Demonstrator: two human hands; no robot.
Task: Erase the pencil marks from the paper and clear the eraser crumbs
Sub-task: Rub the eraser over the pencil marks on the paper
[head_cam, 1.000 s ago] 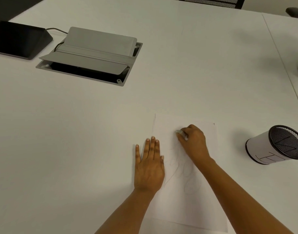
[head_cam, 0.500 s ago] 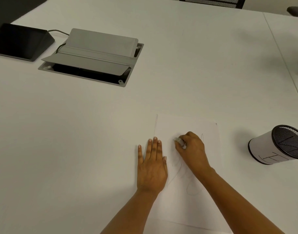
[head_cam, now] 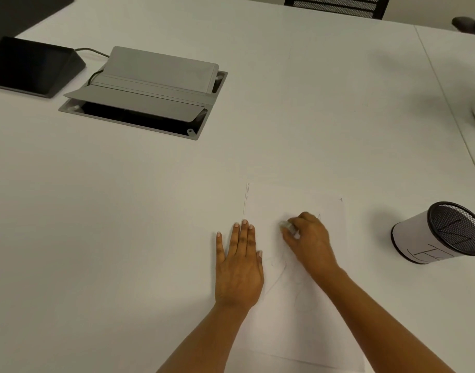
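A white sheet of paper lies on the white table in front of me, with faint looping pencil marks near its middle. My left hand rests flat, fingers together, on the paper's left edge. My right hand is closed around a small pale eraser, whose tip presses on the paper just above the marks. Any crumbs are too small to make out.
A mesh pencil cup with a white paper wrap lies tilted at the right. A grey open cable box is set into the table at the back left, beside a dark tablet device. A chair stands behind the table.
My right hand with the eraser has slid down the paper toward me by a small amount. The left hand has stayed flat on the paper's edge.
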